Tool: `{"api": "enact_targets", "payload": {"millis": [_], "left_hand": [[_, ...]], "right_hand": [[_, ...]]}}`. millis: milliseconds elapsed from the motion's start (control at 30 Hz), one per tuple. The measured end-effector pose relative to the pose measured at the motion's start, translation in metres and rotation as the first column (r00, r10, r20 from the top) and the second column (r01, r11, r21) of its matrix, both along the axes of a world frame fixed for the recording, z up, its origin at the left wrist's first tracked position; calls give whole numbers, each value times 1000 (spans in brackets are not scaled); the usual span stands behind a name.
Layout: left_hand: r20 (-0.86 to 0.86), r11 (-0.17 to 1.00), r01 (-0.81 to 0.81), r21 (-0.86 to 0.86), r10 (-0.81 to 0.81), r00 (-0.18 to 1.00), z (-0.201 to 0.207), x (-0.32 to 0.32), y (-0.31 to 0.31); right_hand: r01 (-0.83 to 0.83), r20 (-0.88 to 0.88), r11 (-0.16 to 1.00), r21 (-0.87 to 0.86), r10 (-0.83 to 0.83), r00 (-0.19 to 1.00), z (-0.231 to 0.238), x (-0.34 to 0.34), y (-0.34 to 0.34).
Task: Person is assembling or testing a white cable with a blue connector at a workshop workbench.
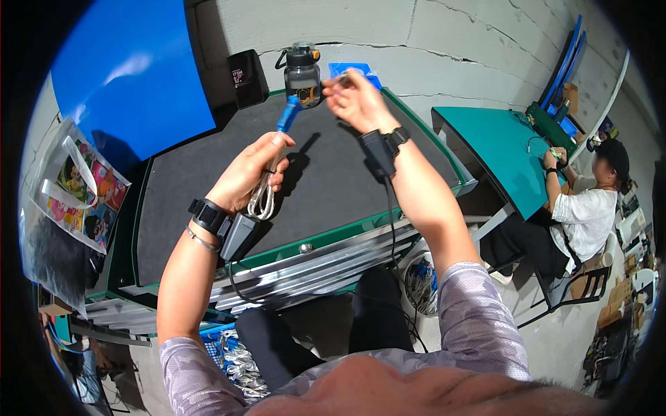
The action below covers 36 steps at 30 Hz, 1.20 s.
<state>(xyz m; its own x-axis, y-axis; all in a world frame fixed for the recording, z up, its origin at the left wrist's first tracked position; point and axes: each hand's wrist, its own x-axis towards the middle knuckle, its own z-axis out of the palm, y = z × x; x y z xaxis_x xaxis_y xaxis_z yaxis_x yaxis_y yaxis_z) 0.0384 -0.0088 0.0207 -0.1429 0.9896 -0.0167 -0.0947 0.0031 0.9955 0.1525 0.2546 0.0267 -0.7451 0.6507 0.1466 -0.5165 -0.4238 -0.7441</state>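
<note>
The dark-topped table (340, 187) is kinda lined along its far edge, left to right, with a black gadget (248, 80), a bottle (302, 78) and a blue tray (338, 68).

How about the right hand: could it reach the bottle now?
Probably yes: the right hand looks near the bottle, nothing visible between them, though it seems to pinch something small.
</note>
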Motion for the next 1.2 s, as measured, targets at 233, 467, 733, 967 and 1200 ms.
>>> {"api": "enact_targets", "payload": {"millis": [233,467,733,967,1200], "left_hand": [[62,985,-104,139,96,993,-4,-13,2],[30,967,-221,125,219,975,0,-15,-1],[-99,941,-297,160,315,944,-9,-22,3],[-92,945,-276,177,295,951,-8,-22,2],[-107,956,-231,182,253,962,-4,-17,1]], "right_hand": [[-276,113,915,293,254,961,-6,-13,-39],[-363,22,878,313,376,927,-1,-12,-53],[-418,6,830,368,448,894,1,-10,-62],[-370,11,837,402,400,916,2,-11,-61],[-358,-38,837,413,408,912,3,-10,-61]]}}
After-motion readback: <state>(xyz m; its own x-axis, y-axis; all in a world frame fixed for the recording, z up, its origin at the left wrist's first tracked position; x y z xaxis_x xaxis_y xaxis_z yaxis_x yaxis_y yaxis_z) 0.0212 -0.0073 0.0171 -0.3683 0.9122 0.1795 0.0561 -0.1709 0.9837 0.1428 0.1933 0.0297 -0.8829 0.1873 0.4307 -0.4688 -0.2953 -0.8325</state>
